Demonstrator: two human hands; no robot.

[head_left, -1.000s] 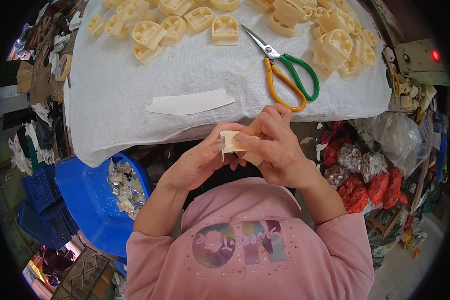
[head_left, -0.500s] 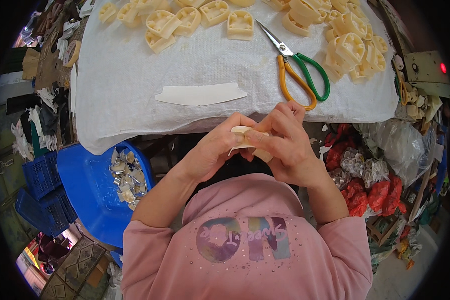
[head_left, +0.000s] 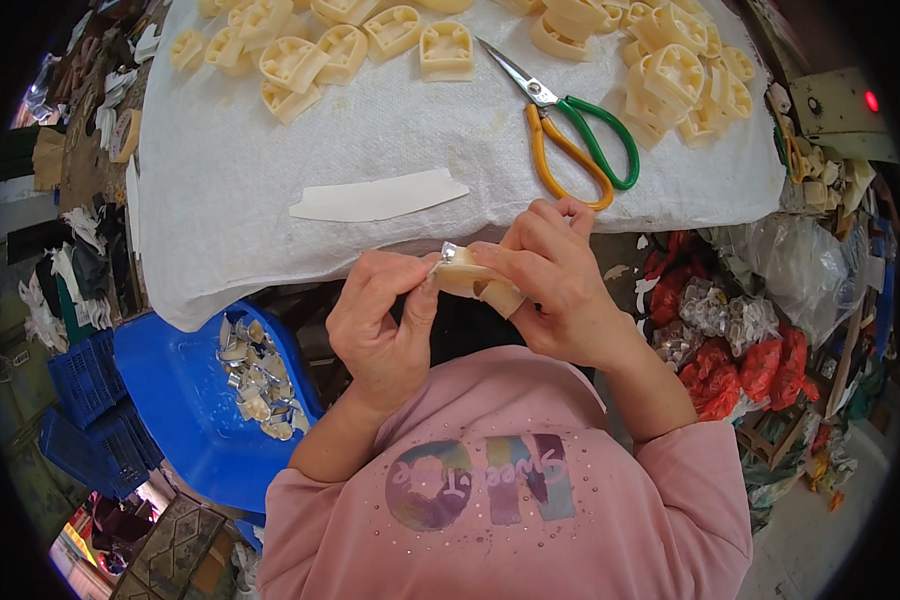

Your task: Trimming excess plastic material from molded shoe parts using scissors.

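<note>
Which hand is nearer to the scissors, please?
Right. The right hand is just below the scissors in the picture; the left hand is farther away, lower and to the left.

Workshop, heaped cream parts [head_left: 671, 80], large scissors [head_left: 540, 94], cloth-covered table [head_left: 220, 180], blue tub [head_left: 170, 400] of scraps [head_left: 260, 378]

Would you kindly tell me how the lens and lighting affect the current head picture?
In the head view, straight edges bow near the dark rim; in that head view, the white cloth is softly lit, the held cream piece carries a bright silvery glint, and a red lamp glows at right.
</note>
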